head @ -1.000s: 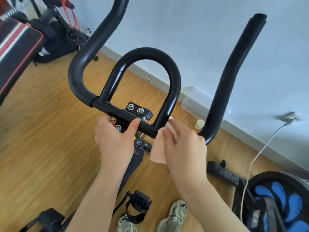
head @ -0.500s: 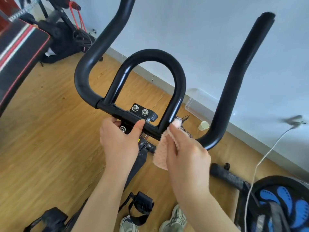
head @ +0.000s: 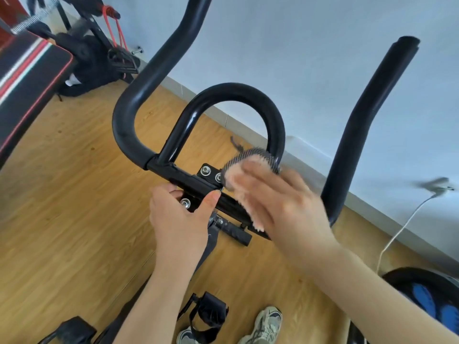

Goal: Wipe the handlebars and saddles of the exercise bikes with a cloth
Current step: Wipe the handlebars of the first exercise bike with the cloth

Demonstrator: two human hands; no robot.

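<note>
Evidently mid-wipe on handlebars point(head: 129, 115): our left hand point(head: 178, 219), grip closed round crossbar point(head: 196, 186), steadied it; right hand point(head: 280, 207), blurred, pressed cloth point(head: 250, 161) against loop point(head: 236, 94) base, grip impossible to tell. Next, we judged, cloth needed firm sweep up loop.

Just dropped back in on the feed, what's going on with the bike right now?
A person is wiping the exercise bike's handlebars. Their left hand grips the crossbar beside the mounting bolts, apparently steadying it. Their right hand presses a pink cloth against the foot of the inner loop, on its right leg. That hand is motion-blurred, so its exact grip on the cloth is unclear.
</note>
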